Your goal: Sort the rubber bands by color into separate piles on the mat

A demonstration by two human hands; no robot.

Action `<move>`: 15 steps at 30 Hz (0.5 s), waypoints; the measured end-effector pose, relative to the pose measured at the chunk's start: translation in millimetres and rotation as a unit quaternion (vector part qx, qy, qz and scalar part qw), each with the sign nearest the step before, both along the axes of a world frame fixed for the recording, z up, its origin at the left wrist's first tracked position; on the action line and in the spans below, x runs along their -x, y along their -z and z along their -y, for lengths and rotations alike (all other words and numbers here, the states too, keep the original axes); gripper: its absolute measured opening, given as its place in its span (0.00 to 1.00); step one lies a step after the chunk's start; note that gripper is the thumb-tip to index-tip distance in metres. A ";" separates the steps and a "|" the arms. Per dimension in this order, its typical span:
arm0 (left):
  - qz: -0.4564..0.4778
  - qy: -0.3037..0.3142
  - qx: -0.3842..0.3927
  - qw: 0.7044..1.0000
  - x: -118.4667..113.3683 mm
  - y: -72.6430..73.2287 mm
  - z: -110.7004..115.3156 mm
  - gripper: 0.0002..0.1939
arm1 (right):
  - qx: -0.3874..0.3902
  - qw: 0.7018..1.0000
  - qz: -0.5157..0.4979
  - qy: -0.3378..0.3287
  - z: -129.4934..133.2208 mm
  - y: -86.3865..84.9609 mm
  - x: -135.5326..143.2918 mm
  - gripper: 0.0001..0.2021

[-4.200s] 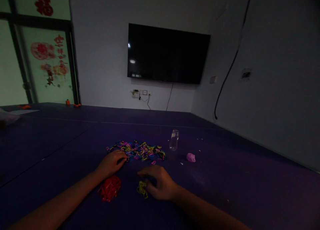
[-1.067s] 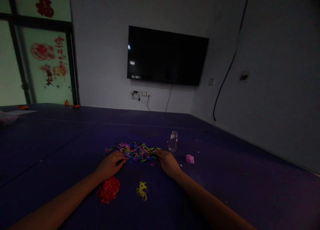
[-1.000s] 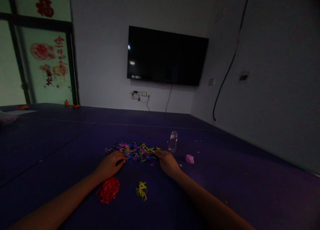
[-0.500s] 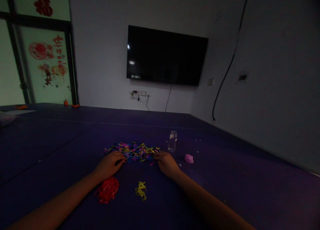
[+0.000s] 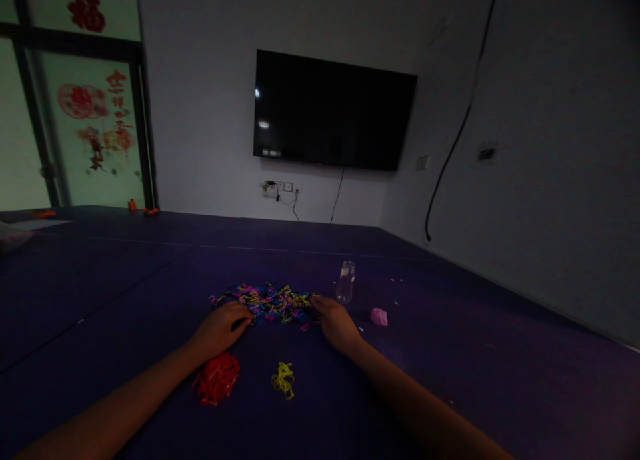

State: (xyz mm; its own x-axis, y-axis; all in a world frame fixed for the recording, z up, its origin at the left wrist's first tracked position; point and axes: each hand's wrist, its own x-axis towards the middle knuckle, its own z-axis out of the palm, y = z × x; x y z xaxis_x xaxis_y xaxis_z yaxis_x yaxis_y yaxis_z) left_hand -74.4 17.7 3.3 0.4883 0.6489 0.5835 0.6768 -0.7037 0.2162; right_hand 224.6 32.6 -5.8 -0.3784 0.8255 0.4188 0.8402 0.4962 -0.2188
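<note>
A spread heap of small rubber bands [image 5: 273,303] in pink, yellow, blue and black lies on the dark purple surface in front of me. At its near left edge is my left hand [image 5: 223,328], thumb and finger curled together in a pinch. My right hand [image 5: 340,323] touches the right edge of the heap, its fingers drawn together. What either set of fingertips holds is too dark and small to make out. A pile of red rubber bands [image 5: 217,379] lies just below my left wrist. Between my forearms sits a smaller cluster of yellow rubber bands [image 5: 283,381].
Past my right hand stands a clear plastic bottle [image 5: 345,283]. A crumpled pink thing [image 5: 379,317] lies to its right, with small white scraps around. Far back are a wall-mounted television [image 5: 334,110], a hanging black cable [image 5: 455,143] and orange objects [image 5: 150,211].
My right hand has shifted slightly right and its fingers have lifted a little at the heap's edge. My left hand stays nearly in place.
</note>
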 end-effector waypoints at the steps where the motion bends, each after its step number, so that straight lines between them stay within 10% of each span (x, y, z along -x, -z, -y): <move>1: 0.001 0.001 -0.002 1.000 0.1 0.2 -0.1 0.10 | 0.007 1.000 0.008 0.001 -0.5 0.5 -0.1 0.28; 15: -0.006 0.005 0.001 1.000 -0.9 -2.7 1.8 0.11 | -0.024 0.994 0.007 -0.103 4.3 -3.0 1.7 0.26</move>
State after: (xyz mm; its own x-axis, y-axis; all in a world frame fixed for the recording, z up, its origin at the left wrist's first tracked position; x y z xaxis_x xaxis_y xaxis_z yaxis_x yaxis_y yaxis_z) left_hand -73.5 15.9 6.0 0.5020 0.6448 0.5764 0.6728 -0.7099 0.2083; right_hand 222.9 28.3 -2.8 -0.5425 0.7098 0.4493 0.7229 0.6669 -0.1808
